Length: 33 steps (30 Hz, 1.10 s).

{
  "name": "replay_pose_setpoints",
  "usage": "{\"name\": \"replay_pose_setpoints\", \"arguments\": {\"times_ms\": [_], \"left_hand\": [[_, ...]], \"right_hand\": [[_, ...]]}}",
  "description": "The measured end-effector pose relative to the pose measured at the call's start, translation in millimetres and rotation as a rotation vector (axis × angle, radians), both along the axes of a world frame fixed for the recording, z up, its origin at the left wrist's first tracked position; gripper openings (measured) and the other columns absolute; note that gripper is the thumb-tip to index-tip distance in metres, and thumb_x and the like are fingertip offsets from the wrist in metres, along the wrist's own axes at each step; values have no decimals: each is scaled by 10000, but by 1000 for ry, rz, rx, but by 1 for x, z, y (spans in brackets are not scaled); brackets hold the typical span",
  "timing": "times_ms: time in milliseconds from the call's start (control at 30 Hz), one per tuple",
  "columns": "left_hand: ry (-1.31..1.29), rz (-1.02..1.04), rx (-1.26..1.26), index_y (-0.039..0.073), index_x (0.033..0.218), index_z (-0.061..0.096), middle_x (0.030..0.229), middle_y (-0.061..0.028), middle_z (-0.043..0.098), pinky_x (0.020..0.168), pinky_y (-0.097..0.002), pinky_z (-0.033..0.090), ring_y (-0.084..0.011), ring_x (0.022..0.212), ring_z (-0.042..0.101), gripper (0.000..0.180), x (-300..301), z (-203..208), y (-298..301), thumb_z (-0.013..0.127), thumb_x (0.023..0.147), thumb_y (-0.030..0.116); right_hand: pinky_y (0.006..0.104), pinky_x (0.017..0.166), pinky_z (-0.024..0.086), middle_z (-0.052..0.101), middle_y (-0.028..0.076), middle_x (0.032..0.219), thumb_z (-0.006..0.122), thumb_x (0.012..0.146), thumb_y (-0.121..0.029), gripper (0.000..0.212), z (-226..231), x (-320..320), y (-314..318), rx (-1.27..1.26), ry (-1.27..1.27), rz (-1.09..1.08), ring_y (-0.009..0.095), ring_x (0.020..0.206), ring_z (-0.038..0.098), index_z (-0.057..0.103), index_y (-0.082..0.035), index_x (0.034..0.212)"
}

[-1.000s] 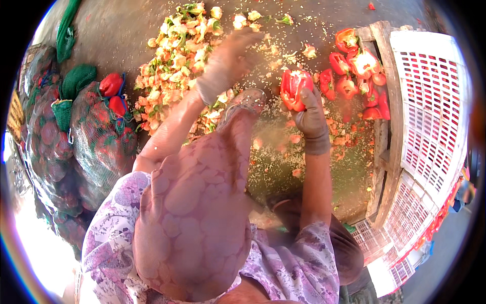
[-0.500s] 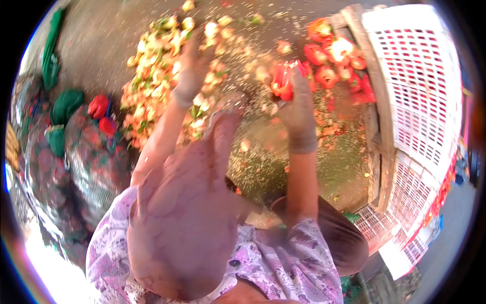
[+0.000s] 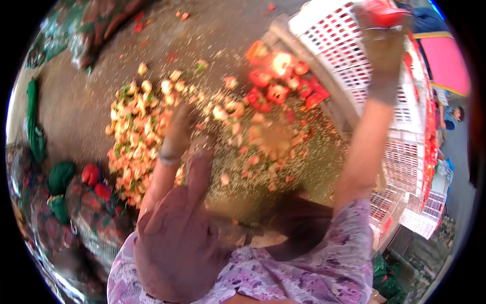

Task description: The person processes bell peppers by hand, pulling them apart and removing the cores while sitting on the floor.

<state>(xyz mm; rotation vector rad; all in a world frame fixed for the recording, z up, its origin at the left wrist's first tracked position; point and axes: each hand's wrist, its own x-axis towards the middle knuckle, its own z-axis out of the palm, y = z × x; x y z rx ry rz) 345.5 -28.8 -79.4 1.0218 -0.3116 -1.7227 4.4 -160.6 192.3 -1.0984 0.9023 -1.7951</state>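
My right hand (image 3: 382, 58), in a dirty work glove, is raised at the upper right over the white plastic crate (image 3: 329, 25). Its fingers are around a red bell pepper (image 3: 382, 14), blurred by motion at the rim of the view. My left hand (image 3: 181, 129), gloved too, hovers by the right side of a pile of pale, seedy pepper cores (image 3: 136, 137); blur hides how its fingers lie. Ahead on the floor, beside the crate's wooden edge, several red peppers (image 3: 276, 91) lie together, some cut open.
Seeds and scraps litter the brown floor (image 3: 202, 50). Filled mesh sacks (image 3: 96, 207) stand at left, with a green net strip (image 3: 34, 121) beyond. A wooden beam (image 3: 316, 81) runs along the crates. A mauve-brown shape (image 3: 174, 248) covers part of my lap. A person (image 3: 449, 116) is far right.
My right hand has carried the red pepper from above the floor up and right to over the crate. My left hand is a little lower in view. The view has turned.
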Motion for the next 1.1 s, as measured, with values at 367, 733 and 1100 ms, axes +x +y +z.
{"name": "replay_pose_setpoints", "arguments": {"times_ms": [367,733,1100], "left_hand": [[-152,-73,77,10,1340,467,1197,-121,587,955,-394,470,-268,1130,571,422,26,2,16,494,1001,258],[-33,-126,58,32,1289,515,1212,-114,595,954,-392,485,-245,1070,592,449,-5,16,-5,542,973,350],[461,-148,94,99,1272,522,1218,-57,593,946,-431,477,-215,1098,573,407,-7,-3,4,579,943,332]], "right_hand": [[397,756,509,676,134,861,646,825,-382,355,-301,37,-4,311,1488,-38,254,849,653,694,-60,969],[330,851,532,647,102,1073,549,944,-200,308,-241,86,13,631,-76,564,186,983,628,620,67,1080],[387,871,479,594,199,1112,551,947,-183,328,-237,163,107,333,894,289,309,1017,586,564,57,1171]]}}
